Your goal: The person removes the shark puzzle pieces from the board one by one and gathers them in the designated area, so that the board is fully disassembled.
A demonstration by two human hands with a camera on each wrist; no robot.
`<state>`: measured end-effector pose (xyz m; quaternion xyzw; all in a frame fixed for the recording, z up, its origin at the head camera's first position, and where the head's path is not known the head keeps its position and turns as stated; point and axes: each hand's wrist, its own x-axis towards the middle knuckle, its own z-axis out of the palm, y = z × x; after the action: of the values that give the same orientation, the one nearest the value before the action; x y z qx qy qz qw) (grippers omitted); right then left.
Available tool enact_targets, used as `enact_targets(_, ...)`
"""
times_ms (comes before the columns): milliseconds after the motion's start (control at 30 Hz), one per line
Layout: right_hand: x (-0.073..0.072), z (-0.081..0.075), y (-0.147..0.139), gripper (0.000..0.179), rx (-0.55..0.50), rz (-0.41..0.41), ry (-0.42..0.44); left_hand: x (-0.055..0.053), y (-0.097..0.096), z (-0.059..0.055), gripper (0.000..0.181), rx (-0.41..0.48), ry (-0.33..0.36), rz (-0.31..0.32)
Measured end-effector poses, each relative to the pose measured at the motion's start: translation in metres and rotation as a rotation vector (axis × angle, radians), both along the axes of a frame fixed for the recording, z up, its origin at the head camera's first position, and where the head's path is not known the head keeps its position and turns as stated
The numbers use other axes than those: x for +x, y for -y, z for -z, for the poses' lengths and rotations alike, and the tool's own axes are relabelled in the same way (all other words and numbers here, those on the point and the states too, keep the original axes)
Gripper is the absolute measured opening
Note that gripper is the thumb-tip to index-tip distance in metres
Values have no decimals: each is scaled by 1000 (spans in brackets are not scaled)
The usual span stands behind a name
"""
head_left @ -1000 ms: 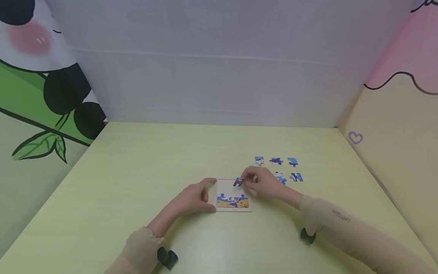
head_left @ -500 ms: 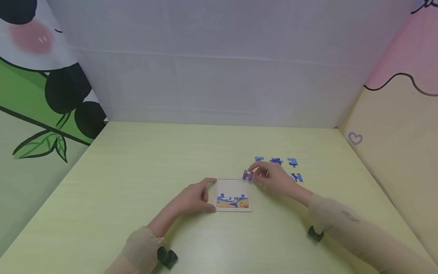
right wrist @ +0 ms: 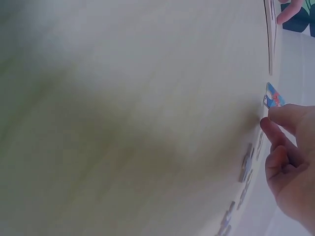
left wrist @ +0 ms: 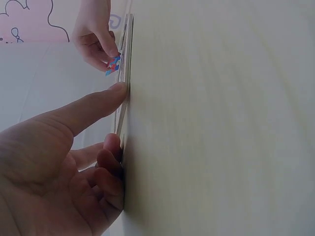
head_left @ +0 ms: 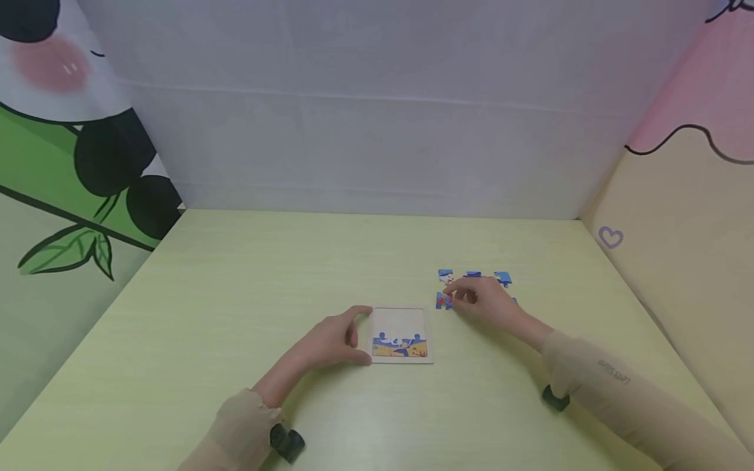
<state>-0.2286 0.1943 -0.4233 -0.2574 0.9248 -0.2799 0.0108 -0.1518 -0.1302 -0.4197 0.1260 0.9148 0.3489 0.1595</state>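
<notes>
A small square puzzle board (head_left: 398, 321) lies on the table, with joined pieces of blue and sandy yellow (head_left: 400, 347) along its near side. My left hand (head_left: 334, 340) holds the board's left side, thumb at the near corner and forefinger at the far one; in the left wrist view the thumb (left wrist: 98, 105) presses on its edge. Between thumb and forefinger, my right hand (head_left: 487, 304) pinches a red and blue puzzle piece (head_left: 443, 301), right of the board's far corner. The right wrist view shows this puzzle piece (right wrist: 274, 96) tilted up at the fingertips.
Loose blue puzzle pieces (head_left: 503, 278) lie beyond the right hand, which partly covers them. Another piece (head_left: 445, 275) sits just behind the held one. A pale curtain (head_left: 377, 150) closes off the table's far edge.
My right hand has moved right and away from above the board, carrying the red and blue puzzle piece toward the loose ones. The left hand and the board have stayed put.
</notes>
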Motion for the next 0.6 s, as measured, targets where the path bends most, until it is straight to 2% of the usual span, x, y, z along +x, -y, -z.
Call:
enact_targets(267,-4,1,0,24,53,-31,4,0,1,1,85,1,-1,2)
enact_targets(600,-7,1,-2,21,75,-19,45,0,0,0,85,8,3,3)
